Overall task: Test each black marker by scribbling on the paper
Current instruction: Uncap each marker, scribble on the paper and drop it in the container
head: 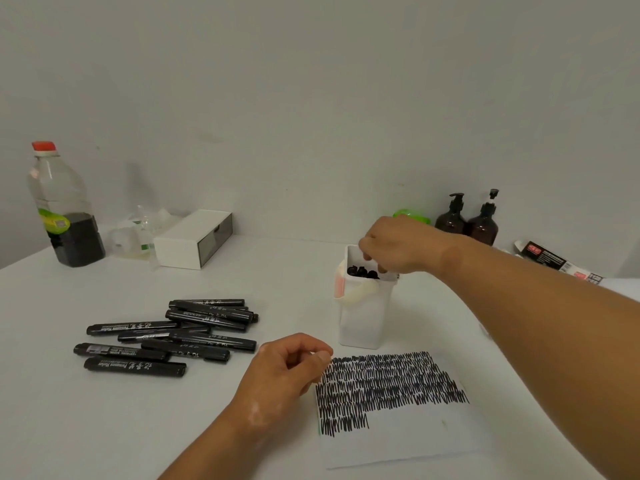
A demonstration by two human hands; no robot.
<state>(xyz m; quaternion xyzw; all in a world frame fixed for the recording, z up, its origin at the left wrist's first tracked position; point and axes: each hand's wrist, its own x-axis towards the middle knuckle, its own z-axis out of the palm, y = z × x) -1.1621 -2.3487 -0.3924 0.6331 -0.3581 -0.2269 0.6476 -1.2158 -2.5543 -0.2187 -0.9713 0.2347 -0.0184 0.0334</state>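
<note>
Your right hand [391, 245] was inside the white bin [363, 317].
Fingers [367, 247] among markers [362, 271], grip unclear; left hand [287, 368] before bin, loosely curled, empty.

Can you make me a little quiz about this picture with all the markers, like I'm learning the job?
1. True or false: the right hand is reaching into the white container.
2. Where does the pile of black markers lie? A) left of the paper B) on top of the paper C) behind the pump bottles
3. Fill in: the clear bottle with dark liquid has a ___ cap.
Key: 1 true; 2 A; 3 red.
</note>
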